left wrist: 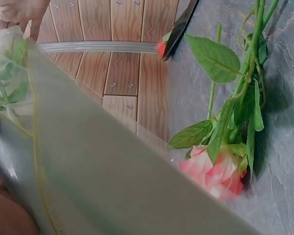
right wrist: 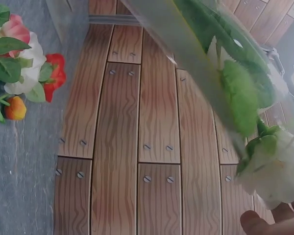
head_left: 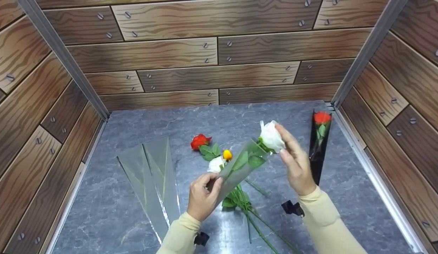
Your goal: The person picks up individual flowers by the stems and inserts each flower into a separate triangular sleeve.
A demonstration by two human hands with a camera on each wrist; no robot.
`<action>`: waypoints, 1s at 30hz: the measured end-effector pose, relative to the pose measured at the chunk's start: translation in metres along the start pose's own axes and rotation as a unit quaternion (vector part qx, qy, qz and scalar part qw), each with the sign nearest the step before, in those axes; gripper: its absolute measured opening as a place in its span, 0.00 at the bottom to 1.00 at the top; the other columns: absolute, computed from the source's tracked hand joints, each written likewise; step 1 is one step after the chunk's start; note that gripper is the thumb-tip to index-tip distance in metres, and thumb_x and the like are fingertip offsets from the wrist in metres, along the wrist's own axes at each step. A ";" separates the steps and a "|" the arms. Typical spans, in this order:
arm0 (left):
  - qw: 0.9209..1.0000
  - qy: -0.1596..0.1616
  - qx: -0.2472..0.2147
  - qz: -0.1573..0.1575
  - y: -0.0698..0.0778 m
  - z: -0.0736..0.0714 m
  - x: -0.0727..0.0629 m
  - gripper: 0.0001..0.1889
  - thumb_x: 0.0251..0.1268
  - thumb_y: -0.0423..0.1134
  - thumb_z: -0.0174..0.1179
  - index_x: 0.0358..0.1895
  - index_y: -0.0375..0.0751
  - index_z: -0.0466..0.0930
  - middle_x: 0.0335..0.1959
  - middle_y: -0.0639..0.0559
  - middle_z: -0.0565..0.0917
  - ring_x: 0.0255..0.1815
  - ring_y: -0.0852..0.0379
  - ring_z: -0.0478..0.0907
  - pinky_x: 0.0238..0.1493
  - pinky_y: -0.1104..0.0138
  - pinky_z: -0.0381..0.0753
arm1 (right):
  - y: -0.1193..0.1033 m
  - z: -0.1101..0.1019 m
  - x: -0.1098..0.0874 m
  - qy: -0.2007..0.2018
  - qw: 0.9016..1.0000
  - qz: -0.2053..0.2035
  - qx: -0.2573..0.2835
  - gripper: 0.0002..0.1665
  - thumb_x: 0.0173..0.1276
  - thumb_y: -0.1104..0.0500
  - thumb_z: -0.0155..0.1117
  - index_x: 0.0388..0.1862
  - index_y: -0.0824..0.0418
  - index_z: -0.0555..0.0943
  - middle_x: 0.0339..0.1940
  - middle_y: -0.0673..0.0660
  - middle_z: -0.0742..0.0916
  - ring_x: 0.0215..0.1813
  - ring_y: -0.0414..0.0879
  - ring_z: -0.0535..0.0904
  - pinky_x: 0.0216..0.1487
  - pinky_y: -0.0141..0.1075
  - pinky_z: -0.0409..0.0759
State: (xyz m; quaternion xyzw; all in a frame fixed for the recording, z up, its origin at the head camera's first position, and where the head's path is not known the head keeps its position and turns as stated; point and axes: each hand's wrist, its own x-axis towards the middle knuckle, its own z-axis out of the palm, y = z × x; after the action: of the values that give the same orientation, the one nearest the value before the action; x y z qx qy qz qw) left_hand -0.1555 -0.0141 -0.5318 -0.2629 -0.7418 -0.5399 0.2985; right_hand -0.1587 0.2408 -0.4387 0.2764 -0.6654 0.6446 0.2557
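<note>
A white rose (head_left: pixel 271 137) leans up to the right, its leaves and stem inside a clear wrapping sleeve (head_left: pixel 236 169) and its bloom above the rim. My left hand (head_left: pixel 203 195) pinches the sleeve near its narrow lower end. Fingertips of my right hand (head_left: pixel 299 165) touch the bloom from the right, fingers fairly straight and thumb apart. Below the sleeve lie loose flowers: a red rose (head_left: pixel 200 141), another white rose (head_left: pixel 216 164) and an orange-yellow bud (head_left: pixel 227 154). A pink rose (left wrist: pixel 216 172) shows in the left wrist view; the sleeve hides it from the head view.
Flat clear sleeves (head_left: pixel 151 176) lie at the left of the grey marbled table (head_left: pixel 141 123). At the far right rests a red rose (head_left: pixel 322 118) in a black sleeve (head_left: pixel 316 155). Green stems (head_left: pixel 259 225) spread toward the front. Wood-patterned walls (head_left: pixel 169 53) enclose the back and sides.
</note>
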 end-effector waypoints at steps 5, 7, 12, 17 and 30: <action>1.000 0.004 0.023 0.002 -0.002 -0.001 0.001 0.04 0.60 0.30 0.65 0.33 0.43 0.83 0.27 0.55 0.82 0.25 0.63 0.76 0.25 0.71 0.75 | -0.001 0.006 -0.003 -0.007 1.000 -0.002 -0.006 0.30 0.65 0.74 0.42 0.68 0.75 0.63 0.70 0.70 0.67 0.73 0.59 0.59 0.71 0.42 0.57; 0.999 0.007 0.035 0.005 -0.002 -0.002 0.001 0.03 0.60 0.31 0.64 0.33 0.43 0.82 0.27 0.55 0.82 0.25 0.63 0.75 0.25 0.72 0.74 | -0.002 0.008 -0.004 -0.012 1.000 0.004 -0.001 0.30 0.65 0.73 0.43 0.68 0.75 0.64 0.70 0.70 0.67 0.73 0.58 0.59 0.71 0.42 0.56; 0.998 0.012 0.055 0.017 -0.004 -0.003 0.004 0.02 0.61 0.33 0.64 0.31 0.44 0.82 0.25 0.57 0.80 0.23 0.64 0.74 0.24 0.72 0.72 | -0.003 0.010 -0.004 -0.019 0.999 0.022 0.024 0.29 0.68 0.71 0.43 0.68 0.74 0.63 0.70 0.70 0.67 0.70 0.57 0.64 0.69 0.41 0.61; 0.998 0.011 0.061 0.012 -0.003 -0.003 0.006 0.02 0.63 0.35 0.63 0.32 0.45 0.82 0.25 0.59 0.79 0.23 0.65 0.73 0.24 0.73 0.71 | -0.002 0.013 -0.005 -0.030 0.997 0.044 0.051 0.29 0.69 0.72 0.41 0.70 0.73 0.62 0.69 0.70 0.68 0.67 0.57 0.68 0.66 0.41 0.65; 0.996 0.025 0.081 0.036 -0.003 -0.006 0.010 0.03 0.60 0.32 0.64 0.30 0.44 0.81 0.23 0.58 0.79 0.20 0.63 0.72 0.22 0.73 0.70 | 0.003 0.024 -0.014 -0.059 0.996 0.058 -0.025 0.32 0.64 0.73 0.52 0.69 0.67 0.66 0.70 0.64 0.70 0.68 0.54 0.66 0.68 0.39 0.60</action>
State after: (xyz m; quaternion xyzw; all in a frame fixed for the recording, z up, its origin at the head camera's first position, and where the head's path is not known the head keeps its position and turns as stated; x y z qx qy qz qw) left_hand -0.1637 -0.0204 -0.5246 -0.2509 -0.7654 -0.4732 0.3568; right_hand -0.1505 0.2173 -0.4514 0.2686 -0.7100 0.6242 0.1850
